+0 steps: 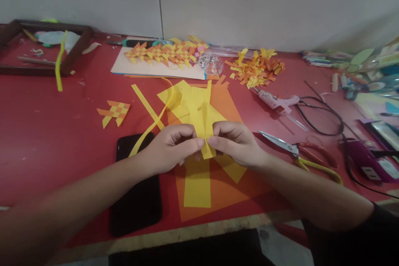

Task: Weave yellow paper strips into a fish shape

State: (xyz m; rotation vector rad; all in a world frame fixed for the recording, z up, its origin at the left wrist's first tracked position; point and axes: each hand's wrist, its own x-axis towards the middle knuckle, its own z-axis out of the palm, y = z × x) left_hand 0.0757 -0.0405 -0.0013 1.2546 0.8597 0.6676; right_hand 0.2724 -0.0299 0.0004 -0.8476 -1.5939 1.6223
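Between both hands is a yellow paper strip (201, 120), its near end folded or bent toward me. My left hand (174, 145) pinches its left edge with thumb and fingertips. On the opposite edge, my right hand (235, 141) pinches in the same way, the two thumbs almost meeting. Beneath the hands lie more yellow paper pieces (197, 187) on orange sheets (227, 102). Thin yellow strips (145, 102) curl and lie to the left. A woven orange and yellow paper fish (115, 112) rests farther left.
A black phone (137, 199) lies under my left forearm. Scissors (293, 147), a pink glue gun (279, 104) and its black cable are on the right. At the back are woven paper fish (162, 53), a pile of paper scraps (258, 68) and a dark wooden frame (76, 52).
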